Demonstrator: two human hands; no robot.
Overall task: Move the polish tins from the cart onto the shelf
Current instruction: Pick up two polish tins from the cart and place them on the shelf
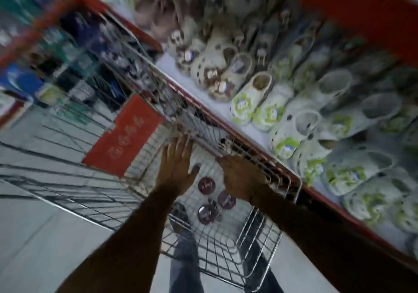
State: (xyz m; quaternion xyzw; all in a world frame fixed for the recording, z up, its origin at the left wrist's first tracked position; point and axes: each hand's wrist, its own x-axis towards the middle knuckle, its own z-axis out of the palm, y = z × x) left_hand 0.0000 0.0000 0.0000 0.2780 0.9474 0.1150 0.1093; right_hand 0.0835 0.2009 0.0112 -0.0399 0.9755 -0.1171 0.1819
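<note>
Three round dark-red polish tins lie on the wire floor of the cart's near end: one (206, 184) farthest from me, one (226, 200) to its right, one (206, 213) nearest. My left hand (177, 163) hovers flat above the cart (255, 268), fingers spread, holding nothing. My right hand (237, 172) rests palm down at the cart's right rim, beside the shelf edge; its fingertips are blurred and I cannot see anything in it. The white shelf (217, 105) with a red front edge runs along the cart's right side.
The shelf is crowded with rows of white and green clogs (262, 102). A red sign (125, 135) hangs on the cart's inner partition. The far end of the cart holds blurred mixed goods (74, 66). My legs show through the cart's mesh below.
</note>
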